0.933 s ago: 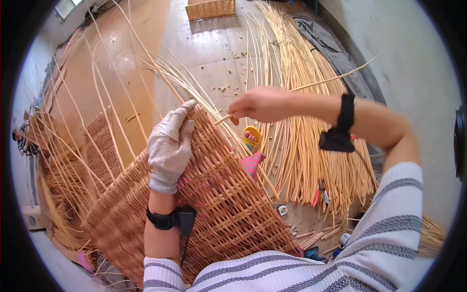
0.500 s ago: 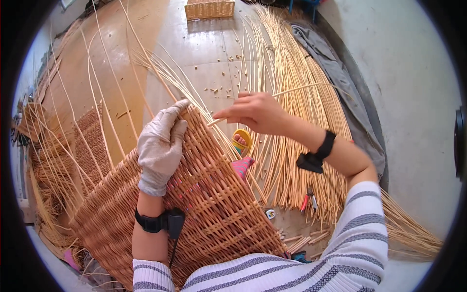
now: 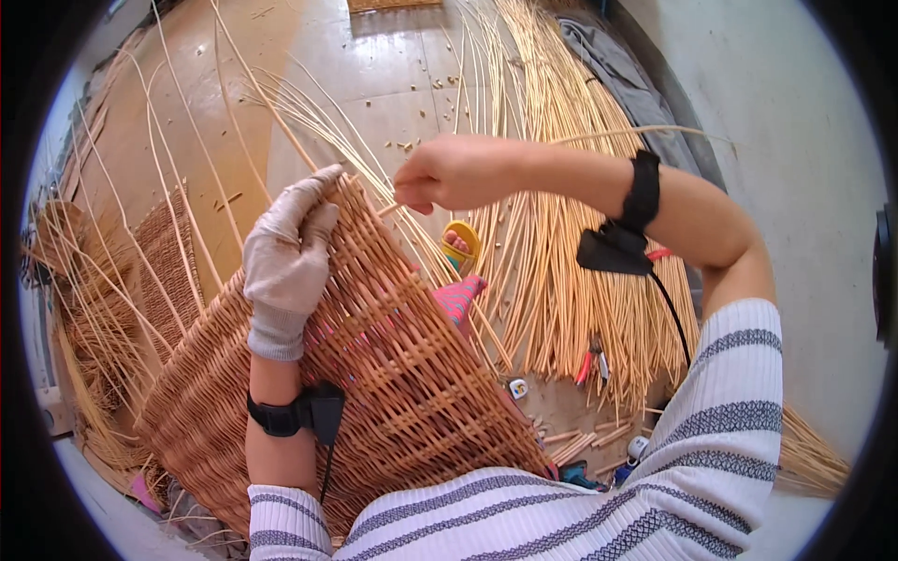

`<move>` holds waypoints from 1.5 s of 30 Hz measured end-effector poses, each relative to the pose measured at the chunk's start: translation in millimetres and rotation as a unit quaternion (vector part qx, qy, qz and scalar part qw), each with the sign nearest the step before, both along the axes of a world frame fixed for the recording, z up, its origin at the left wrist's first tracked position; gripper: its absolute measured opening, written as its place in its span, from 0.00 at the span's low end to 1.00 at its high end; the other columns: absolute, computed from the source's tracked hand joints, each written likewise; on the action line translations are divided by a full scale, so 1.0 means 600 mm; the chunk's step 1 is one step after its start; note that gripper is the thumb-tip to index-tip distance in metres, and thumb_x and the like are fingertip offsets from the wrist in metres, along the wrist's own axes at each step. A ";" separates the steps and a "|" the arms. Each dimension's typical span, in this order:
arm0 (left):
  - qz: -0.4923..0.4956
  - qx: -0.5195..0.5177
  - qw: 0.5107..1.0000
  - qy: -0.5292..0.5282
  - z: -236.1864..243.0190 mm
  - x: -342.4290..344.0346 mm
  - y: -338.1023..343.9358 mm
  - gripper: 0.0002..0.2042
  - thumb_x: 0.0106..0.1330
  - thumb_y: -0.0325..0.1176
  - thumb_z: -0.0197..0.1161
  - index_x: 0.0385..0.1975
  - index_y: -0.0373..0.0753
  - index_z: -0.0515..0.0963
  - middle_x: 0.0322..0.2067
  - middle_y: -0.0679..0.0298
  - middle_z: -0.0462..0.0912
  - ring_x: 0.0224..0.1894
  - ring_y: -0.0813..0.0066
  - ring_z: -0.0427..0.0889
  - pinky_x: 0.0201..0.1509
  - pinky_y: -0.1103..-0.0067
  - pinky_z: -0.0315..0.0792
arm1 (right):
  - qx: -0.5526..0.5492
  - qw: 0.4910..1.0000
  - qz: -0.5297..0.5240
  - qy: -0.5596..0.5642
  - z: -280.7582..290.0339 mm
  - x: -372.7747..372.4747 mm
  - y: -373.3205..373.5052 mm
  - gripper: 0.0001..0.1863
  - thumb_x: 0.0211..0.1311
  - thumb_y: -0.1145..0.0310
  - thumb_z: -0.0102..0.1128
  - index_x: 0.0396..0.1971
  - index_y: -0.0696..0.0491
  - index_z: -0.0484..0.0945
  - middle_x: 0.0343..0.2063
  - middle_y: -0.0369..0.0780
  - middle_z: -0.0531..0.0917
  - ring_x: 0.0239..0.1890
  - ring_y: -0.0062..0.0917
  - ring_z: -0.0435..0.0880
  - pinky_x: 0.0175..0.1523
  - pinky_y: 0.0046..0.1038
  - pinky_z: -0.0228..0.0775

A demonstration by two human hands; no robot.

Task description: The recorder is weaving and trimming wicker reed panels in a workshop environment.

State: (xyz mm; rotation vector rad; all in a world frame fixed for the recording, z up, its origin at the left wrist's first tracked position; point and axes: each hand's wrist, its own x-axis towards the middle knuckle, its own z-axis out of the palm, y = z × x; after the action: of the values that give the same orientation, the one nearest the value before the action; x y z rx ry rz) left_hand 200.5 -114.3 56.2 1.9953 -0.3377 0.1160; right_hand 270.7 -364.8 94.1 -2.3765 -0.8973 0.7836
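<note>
A large brown wicker panel slants across my lap, its top corner pointing away from me. My left hand, in a pale work glove, is closed on that corner, with the thumb lying along the near face. Bare and curled, my right hand is just right of the corner. It grips a pale willow rod, whose short end meets the panel's right edge while its long tail runs off behind my forearm. Long upright stakes rise from the panel's far left edge.
A thick spread of willow rods covers the floor at right, with red-handled pliers on it. A small white tape measure lies beside the panel. Another woven piece is at left. My foot in a yellow sandal shows beyond the panel.
My right hand has moved up and left, its forearm swinging higher and the rod's tail rising with it. My left hand keeps its hold; the whole scene has shifted slightly left.
</note>
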 end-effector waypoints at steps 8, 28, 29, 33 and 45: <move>0.027 0.016 0.999 -0.011 -0.022 0.004 0.018 0.17 0.79 0.25 0.58 0.65 0.34 0.79 0.57 0.60 0.85 0.59 0.77 0.81 0.65 0.79 0.74 | 0.098 0.926 -0.060 -0.359 -0.094 -0.064 0.006 0.08 0.73 0.64 0.59 0.44 0.45 0.85 0.36 0.38 0.86 0.43 0.33 0.87 0.48 0.37 0.76; 0.034 0.079 0.993 -0.077 -0.013 -0.013 0.027 0.18 0.80 0.27 0.59 0.67 0.35 0.78 0.59 0.58 0.85 0.61 0.73 0.81 0.67 0.77 0.74 | 0.207 0.853 -0.447 0.170 -0.483 -0.423 -0.100 0.19 0.72 0.51 0.67 0.38 0.55 0.86 0.24 0.36 0.86 0.21 0.22 0.81 0.27 0.28 0.72; 0.033 0.066 0.995 -0.071 -0.010 -0.014 0.023 0.18 0.79 0.27 0.59 0.67 0.35 0.78 0.59 0.57 0.85 0.62 0.72 0.82 0.67 0.75 0.74 | 0.304 0.728 -0.481 0.382 -0.430 -0.430 -0.101 0.18 0.74 0.52 0.66 0.38 0.54 0.84 0.22 0.35 0.84 0.19 0.19 0.79 0.23 0.26 0.69; 0.017 0.090 0.992 -0.091 -0.014 -0.006 0.005 0.18 0.79 0.27 0.59 0.66 0.36 0.78 0.60 0.56 0.85 0.62 0.69 0.82 0.67 0.73 0.74 | 0.270 0.751 -0.456 0.395 -0.405 -0.467 -0.136 0.15 0.77 0.57 0.64 0.39 0.54 0.77 0.22 0.31 0.79 0.19 0.14 0.75 0.21 0.21 0.63; 0.035 0.103 0.983 -0.150 -0.009 -0.010 0.017 0.18 0.76 0.29 0.64 0.65 0.39 0.80 0.52 0.55 0.88 0.55 0.68 0.86 0.61 0.73 0.77 | 0.640 0.496 -0.582 0.073 -0.250 -0.394 -0.171 0.11 0.80 0.59 0.60 0.42 0.51 0.75 0.26 0.33 0.81 0.18 0.12 0.77 0.21 0.16 0.69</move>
State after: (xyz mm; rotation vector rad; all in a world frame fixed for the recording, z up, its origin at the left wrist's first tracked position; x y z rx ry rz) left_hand 194.6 -104.0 50.5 2.1967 -0.4887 0.4447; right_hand 34.1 -467.7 -55.8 -0.9363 0.3708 -0.3010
